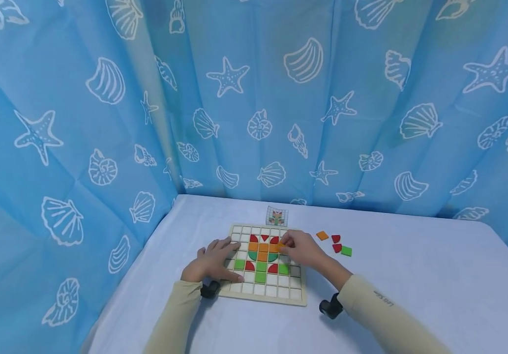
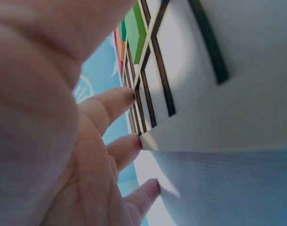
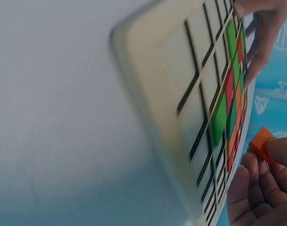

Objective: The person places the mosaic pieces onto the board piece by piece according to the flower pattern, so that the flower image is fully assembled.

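A wooden grid board (image 1: 262, 299) lies on the table, with red, orange and green tiles set in a pattern on its squares. My left hand (image 1: 213, 259) rests spread over the board's left side. In the left wrist view, some fingertips (image 2: 124, 96) touch the board's edge. Over the upper right of the pattern, my right hand (image 1: 306, 250) pinches a square orange tile (image 3: 259, 143) between thumb and fingers. In the right wrist view the tile looks tilted and held off the board. The hand partly hides the squares beneath it.
Loose tiles lie right of the board: an orange one (image 1: 322, 235), two red ones (image 1: 336, 239) and a green one (image 1: 346, 251). Behind the board is a small pattern card (image 1: 277, 216). A blue shell-print curtain (image 1: 254, 98) borders the white-covered table (image 1: 413, 275).
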A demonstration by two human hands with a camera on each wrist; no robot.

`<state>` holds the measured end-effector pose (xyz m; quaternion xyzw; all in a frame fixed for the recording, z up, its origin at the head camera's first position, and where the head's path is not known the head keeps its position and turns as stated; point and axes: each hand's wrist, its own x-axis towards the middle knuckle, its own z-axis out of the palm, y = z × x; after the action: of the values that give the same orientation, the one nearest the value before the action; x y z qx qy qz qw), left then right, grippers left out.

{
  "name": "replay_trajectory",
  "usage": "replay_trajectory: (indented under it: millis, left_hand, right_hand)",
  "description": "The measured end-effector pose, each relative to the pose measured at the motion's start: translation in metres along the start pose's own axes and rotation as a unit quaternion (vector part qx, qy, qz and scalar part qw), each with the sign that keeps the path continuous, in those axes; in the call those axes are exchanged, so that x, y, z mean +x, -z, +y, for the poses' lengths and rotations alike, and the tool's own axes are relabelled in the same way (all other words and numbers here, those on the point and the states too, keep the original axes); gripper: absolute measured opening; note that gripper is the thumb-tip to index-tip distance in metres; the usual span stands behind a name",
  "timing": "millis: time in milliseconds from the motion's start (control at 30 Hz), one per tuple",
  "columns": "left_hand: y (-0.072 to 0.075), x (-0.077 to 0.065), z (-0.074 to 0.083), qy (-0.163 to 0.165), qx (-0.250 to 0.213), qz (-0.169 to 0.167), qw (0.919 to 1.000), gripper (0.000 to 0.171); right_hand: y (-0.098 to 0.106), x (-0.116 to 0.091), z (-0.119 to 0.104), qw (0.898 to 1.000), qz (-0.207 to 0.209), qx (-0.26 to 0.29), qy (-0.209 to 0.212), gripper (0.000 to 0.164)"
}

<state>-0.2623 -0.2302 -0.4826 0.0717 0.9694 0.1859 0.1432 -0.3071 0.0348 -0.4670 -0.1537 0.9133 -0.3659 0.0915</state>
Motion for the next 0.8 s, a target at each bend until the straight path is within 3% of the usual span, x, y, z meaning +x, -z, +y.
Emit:
replay_trajectory:
  millis: [300, 533, 800]
  left_hand:
    - [0.002, 0.000, 0.002, 0.006, 0.008, -0.011, 0.9999, 0.100]
    - [0.002, 0.000, 0.002, 0.007, 0.013, -0.013, 0.9998, 0.098]
    - [0.001, 0.001, 0.003, 0.012, 0.016, -0.017, 0.9996, 0.099]
  right_hand:
    - [-0.026, -0.007, -0.019, 0.998, -0.014, 0.040, 0.053, 0.005]
    - [-0.044, -0.010, -0.033, 0.995, -0.054, 0.049, 0.074, 0.002]
    - [-0.059, -0.012, -0.036, 0.993, -0.081, 0.006, 0.083, 0.005]
